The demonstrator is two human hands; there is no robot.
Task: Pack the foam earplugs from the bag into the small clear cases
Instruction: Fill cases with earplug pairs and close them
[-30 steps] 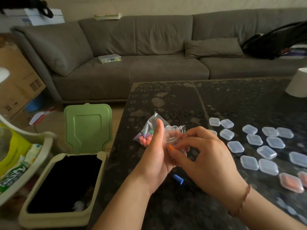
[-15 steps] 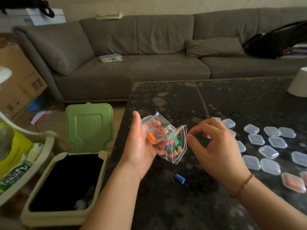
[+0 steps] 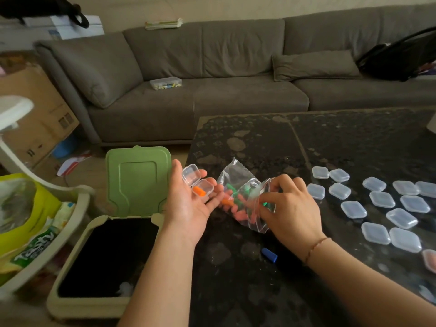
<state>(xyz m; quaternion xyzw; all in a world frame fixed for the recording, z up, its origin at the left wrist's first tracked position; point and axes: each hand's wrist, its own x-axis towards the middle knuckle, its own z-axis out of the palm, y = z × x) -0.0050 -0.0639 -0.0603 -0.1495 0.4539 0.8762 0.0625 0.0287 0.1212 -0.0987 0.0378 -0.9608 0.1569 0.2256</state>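
Our left hand (image 3: 188, 204) now cradles the open small clear plastic case (image 3: 197, 182) with one orange foam earplug (image 3: 199, 191) inside; our right hand (image 3: 289, 208) has moved to pinch the clear zip bag (image 3: 243, 201) near the counter's (image 3: 330, 142) left edge, likely for another.

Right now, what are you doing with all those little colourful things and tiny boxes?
A person is packing foam earplugs into small clear cases. The left hand carries an open case on its flat fingers, with one orange earplug inside. The right hand pinches the mouth of the plastic bag that holds the rest of the earplugs. More closed cases wait in rows on the dark table, and a blue earplug lies loose near the right wrist.
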